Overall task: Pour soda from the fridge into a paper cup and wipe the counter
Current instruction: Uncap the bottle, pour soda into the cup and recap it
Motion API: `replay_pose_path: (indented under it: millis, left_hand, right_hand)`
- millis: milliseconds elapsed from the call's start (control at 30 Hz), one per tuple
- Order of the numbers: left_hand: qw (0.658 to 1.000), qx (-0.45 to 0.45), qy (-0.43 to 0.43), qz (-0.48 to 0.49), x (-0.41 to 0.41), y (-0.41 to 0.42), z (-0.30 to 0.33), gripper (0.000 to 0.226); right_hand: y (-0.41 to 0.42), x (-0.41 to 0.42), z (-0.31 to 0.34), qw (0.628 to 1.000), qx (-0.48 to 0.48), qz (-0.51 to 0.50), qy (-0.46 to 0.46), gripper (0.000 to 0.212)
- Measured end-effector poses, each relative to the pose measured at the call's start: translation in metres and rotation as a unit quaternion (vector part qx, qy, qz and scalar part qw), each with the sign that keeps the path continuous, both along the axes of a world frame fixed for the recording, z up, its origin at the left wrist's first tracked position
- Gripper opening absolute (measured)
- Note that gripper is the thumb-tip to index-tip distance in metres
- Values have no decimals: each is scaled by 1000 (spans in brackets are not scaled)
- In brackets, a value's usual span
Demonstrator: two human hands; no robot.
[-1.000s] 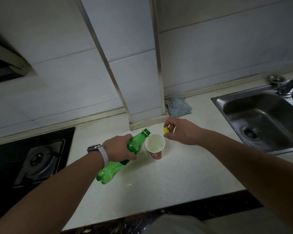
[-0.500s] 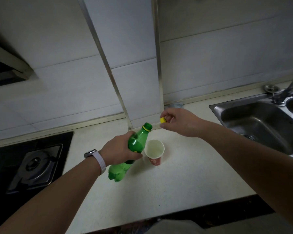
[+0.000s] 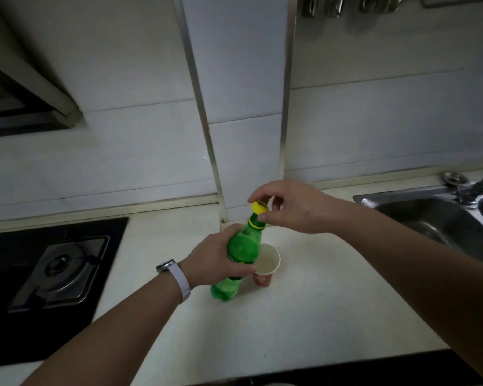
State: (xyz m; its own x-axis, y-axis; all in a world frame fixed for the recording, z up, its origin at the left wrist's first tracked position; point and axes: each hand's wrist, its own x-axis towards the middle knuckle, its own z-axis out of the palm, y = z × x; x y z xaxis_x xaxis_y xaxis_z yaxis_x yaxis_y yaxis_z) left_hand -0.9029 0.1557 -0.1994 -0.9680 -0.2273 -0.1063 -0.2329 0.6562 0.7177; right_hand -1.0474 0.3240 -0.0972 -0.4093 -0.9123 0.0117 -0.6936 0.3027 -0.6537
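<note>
One green bottle (image 3: 241,247) in left hand (image 3: 216,260), one yellow cap (image 3: 259,207), one paper cup (image 3: 266,267)

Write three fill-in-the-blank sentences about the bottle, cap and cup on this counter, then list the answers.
1. The left hand grips the ____ bottle.
2. The right hand holds the yellow ____ at the bottle's neck.
3. The paper cup stands between the bottle and the ____, which is off to the right.

Answers: green; cap; sink
</note>
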Motion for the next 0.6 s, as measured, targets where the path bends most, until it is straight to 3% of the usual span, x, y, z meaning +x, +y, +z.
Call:
replay_pose_path:
  millis: [200,433,600]
  left_hand:
    - [1000,23,13,10,6,-1,-7,85]
    - [1000,13,7,13,11,-7,-11,87]
    - [1000,11,10,-1,13,-11,-12,85]
  right_hand:
    - [-12,11,6,992,72,63,87,31]
    - [-22,19,12,979,127,47,151,26]
    - [-26,28,13,963,192,8,189,78]
